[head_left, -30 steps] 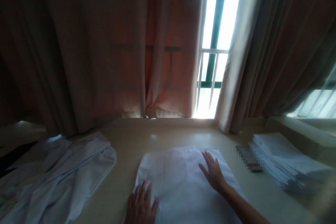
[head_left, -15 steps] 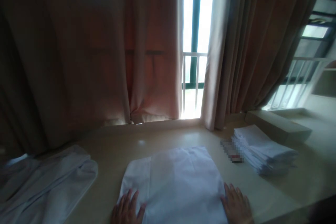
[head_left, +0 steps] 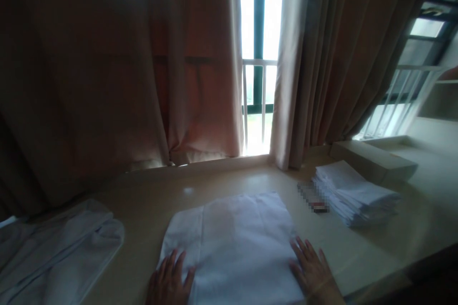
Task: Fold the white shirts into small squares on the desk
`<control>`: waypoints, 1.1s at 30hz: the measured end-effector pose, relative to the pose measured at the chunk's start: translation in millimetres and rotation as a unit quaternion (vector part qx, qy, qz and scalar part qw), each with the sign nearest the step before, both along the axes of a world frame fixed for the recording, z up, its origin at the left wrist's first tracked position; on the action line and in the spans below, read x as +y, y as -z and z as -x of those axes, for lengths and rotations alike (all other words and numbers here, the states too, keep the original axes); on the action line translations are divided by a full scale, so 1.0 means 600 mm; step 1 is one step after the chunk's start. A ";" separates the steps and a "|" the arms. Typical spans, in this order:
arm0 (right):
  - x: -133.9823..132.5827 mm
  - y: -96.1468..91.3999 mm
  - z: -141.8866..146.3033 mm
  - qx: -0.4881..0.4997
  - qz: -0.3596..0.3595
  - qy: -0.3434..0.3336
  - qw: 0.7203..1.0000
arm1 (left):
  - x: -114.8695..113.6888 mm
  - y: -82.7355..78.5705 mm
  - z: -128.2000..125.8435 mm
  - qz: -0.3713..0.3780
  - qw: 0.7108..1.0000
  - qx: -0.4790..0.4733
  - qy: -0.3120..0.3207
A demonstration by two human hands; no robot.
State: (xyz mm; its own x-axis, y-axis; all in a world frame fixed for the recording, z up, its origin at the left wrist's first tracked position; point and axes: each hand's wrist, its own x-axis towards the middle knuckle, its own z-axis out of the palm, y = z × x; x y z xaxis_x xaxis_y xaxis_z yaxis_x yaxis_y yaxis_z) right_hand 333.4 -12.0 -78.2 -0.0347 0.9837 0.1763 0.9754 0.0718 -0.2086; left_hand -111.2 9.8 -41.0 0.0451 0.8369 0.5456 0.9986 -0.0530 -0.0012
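A folded white cloth (head_left: 243, 243), perhaps a garment, lies flat on the pale table (head_left: 143, 228) in front of me. My left hand (head_left: 171, 279) rests on its left edge near the bottom of the view, with the fingers spread. On the opposite edge lies my right hand (head_left: 311, 267), fingers apart, its fingertips on the cloth and the palm partly beyond it. Neither hand grips anything. The near edge of the cloth runs out of view.
Loose white fabric (head_left: 60, 252) lies heaped at the left. To the right stands a stack of folded white cloths (head_left: 354, 195), with a small blurred-out item (head_left: 314, 198) beside it and a long pale box (head_left: 375, 159) behind. Curtains (head_left: 207, 81) hang along the far side.
My right hand has shifted slightly inward onto the right edge of the cloth. My left hand stays at the left edge. The whole view has moved a little.
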 end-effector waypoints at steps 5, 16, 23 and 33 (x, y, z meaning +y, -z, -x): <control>-0.005 -0.009 0.001 0.001 -0.009 0.003 1.000 | -0.005 -0.006 0.002 0.011 1.000 0.006 0.028; -0.006 -0.005 -0.006 -0.011 -0.084 0.030 0.996 | -0.011 -0.014 -0.002 0.008 1.000 0.001 0.021; -0.010 0.002 0.001 -0.015 -0.014 0.003 1.000 | -0.014 -0.013 -0.001 0.018 0.999 0.010 0.039; -0.004 0.017 -0.004 -0.021 -0.013 0.006 1.000 | -0.011 -0.017 -0.007 0.020 1.000 0.007 0.009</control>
State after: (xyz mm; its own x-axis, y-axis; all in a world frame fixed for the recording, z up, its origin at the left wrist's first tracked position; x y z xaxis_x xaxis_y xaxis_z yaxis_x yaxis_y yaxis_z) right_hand 335.6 -14.2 -88.4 -0.0307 0.9792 0.2005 0.9841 0.0648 -0.1657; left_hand -106.8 2.9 -30.6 0.0680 0.8565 0.5117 0.9974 -0.0715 -0.0129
